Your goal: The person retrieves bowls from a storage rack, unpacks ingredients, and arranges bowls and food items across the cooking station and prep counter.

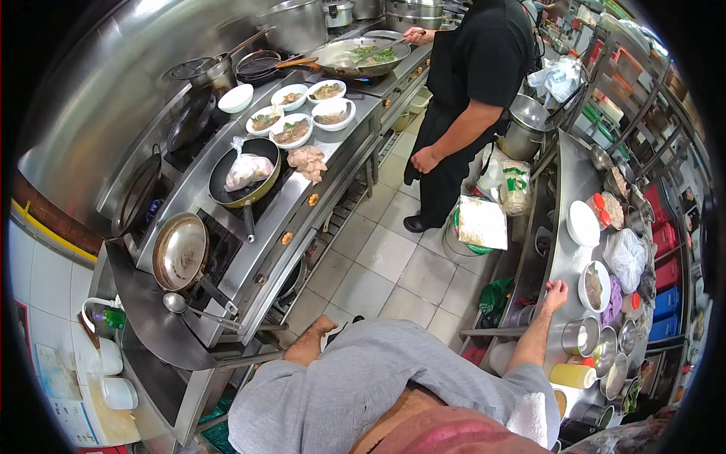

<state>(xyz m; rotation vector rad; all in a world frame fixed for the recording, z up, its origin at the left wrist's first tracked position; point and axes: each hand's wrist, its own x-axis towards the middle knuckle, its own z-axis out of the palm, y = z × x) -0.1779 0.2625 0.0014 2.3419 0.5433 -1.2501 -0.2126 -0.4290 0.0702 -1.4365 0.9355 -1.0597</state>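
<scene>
My left hand (324,325) hangs low beside the stove counter, above the tiled floor, its fingers loosely curled with nothing visible in them. Out to the other side, my right hand (556,293) is at the edge of the steel counter (563,257), fingers bent in and no object showing. Nearest to it is a white bowl with food (594,286); a larger white bowl (582,223) stands farther along. Close to my right forearm are a steel pot with white contents (581,337) and a yellow squeeze bottle (572,375).
A co-worker in black (476,98) stirs greens in a wok (363,57). Several filled white bowls (291,131), a pan holding a bag (246,172), an empty pan (180,251) and a ladle (175,303) lie along the stove. A covered bin (482,222) stands on the floor.
</scene>
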